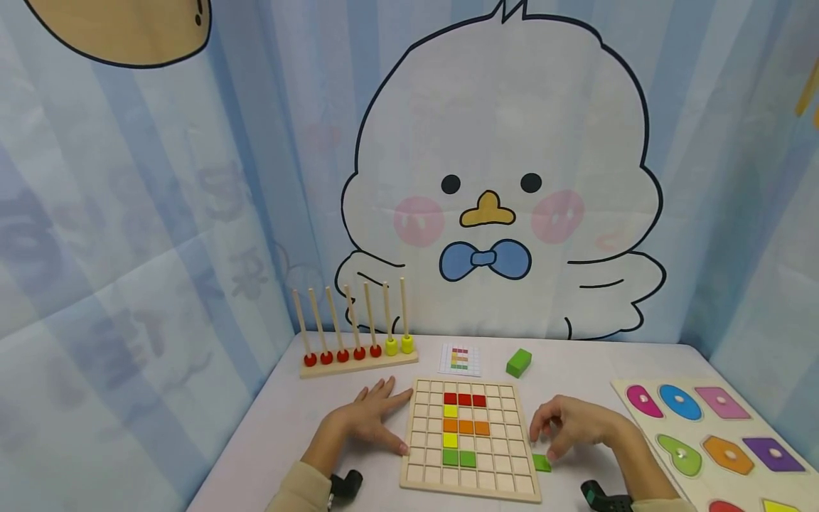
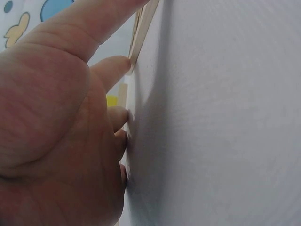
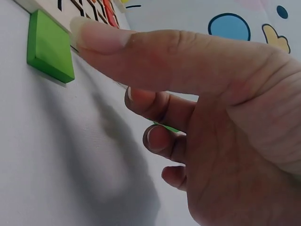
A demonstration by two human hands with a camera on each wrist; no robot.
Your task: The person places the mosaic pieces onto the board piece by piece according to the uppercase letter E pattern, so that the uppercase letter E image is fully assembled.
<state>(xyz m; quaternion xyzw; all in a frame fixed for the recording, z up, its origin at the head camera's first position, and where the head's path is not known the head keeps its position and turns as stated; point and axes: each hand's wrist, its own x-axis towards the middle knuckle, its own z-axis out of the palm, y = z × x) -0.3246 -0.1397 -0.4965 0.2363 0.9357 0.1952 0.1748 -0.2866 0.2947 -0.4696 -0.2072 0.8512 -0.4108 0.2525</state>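
A wooden grid board (image 1: 424,471) lies on the table with square tiles in its cells: red tiles (image 1: 465,400), yellow tiles (image 1: 451,440), orange tiles (image 1: 466,427) and green tiles (image 1: 468,459). My left hand (image 1: 367,416) rests at the board's left side, fingers spread, its thumb and index finger reaching the wooden edge. Beside the board's right edge, a loose green tile (image 3: 51,47) lies flat on the table. My right hand (image 1: 576,421) hovers over that tile, fingers loosely bent and holding nothing; its thumb (image 3: 174,54) is close to the tile and the board's edge.
Behind the board lie a small pattern card (image 1: 459,360) and a green block (image 1: 519,363). A bead rack (image 1: 358,366) with upright rods and red and yellow beads stands at the back left. At the right is a shape puzzle board (image 1: 694,429). Printed curtains enclose the table.
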